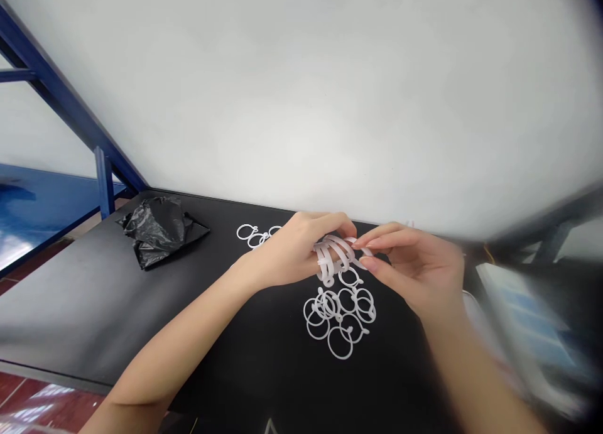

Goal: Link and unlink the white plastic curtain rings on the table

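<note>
Several white plastic curtain rings (326, 261) with small eyelets are looped round the fingers of my left hand (292, 252), which is partly curled. My right hand (419, 264) pinches one more white ring (363, 262) between thumb and fingers, at the left fingertips. Just below both hands, a loose heap of the same rings (339, 318) lies overlapping on the black tabletop (264, 358). A few other rings (257, 240) lie behind my left wrist, partly covered by it.
A crumpled black plastic bag (162, 230) rests on the table's left side. A white wall (301, 107) rises behind the table. Blue metal framing (70, 101) stands at the left. At the right edge is a blurred white and blue object (527, 327).
</note>
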The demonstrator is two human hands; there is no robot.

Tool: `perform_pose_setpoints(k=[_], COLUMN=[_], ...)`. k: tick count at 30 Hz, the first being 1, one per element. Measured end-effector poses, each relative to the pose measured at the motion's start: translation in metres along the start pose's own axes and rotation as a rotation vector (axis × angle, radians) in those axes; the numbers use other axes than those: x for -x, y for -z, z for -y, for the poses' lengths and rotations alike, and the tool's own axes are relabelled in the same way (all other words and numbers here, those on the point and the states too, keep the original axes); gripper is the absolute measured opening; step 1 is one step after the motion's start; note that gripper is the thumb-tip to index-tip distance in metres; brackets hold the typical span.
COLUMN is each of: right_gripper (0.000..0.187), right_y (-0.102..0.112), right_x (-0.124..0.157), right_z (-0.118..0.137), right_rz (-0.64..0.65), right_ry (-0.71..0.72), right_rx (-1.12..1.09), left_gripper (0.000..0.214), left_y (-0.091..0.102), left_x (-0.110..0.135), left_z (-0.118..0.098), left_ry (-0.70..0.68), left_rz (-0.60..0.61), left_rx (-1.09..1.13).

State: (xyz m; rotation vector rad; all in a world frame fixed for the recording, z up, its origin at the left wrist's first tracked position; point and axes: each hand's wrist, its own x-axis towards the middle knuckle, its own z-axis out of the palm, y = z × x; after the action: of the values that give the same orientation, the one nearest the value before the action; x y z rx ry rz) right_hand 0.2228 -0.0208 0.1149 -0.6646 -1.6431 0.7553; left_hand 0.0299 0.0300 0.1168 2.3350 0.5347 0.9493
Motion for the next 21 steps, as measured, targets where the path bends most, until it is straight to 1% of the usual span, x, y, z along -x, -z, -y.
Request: perform_pose_setpoints(k=[3, 7, 12, 14, 17, 21], right_gripper=[0.031, 0.030, 0.028, 0.026, 0.027, 0.024], right_y=[-0.001, 0.000, 0.001, 0.002, 0.003, 0.005], right_x=[-0.001, -0.002, -0.002, -0.002, -0.003, -0.004], right_z=[0.001, 0.004, 0.009, 0.010, 0.011, 0.011], right_rz=[-0.019, -0.041, -0.035, -0.027, -0.011, -0.034], right_ry=[-0.014, -0.044, -0.032, -0.025, -0.025, -0.022], right_rx=[0.012, 0.053, 0.027, 0.028, 0.027, 0.089], left_gripper=[0.008, 0.012, 0.009, 0.009, 0.016, 0.020], left_y=[0.000, 0.000, 0.000, 0.000, 0.001, 0.002], left_x=[0.000, -0.001, -0.001, -0.001, -0.001, 0.000], left_z=[0.000, -0.002, -0.002, -0.001, -0.001, -0.001], left_ry=[-0.013, -0.025, -0.012, -0.016, -0.008, 0.004], left_rz=[-0.001, -0.020, 0.012, 0.032, 0.064, 0.046], left_rx=[-0.013, -0.037, -0.056, -0.034, 0.034, 0.055])
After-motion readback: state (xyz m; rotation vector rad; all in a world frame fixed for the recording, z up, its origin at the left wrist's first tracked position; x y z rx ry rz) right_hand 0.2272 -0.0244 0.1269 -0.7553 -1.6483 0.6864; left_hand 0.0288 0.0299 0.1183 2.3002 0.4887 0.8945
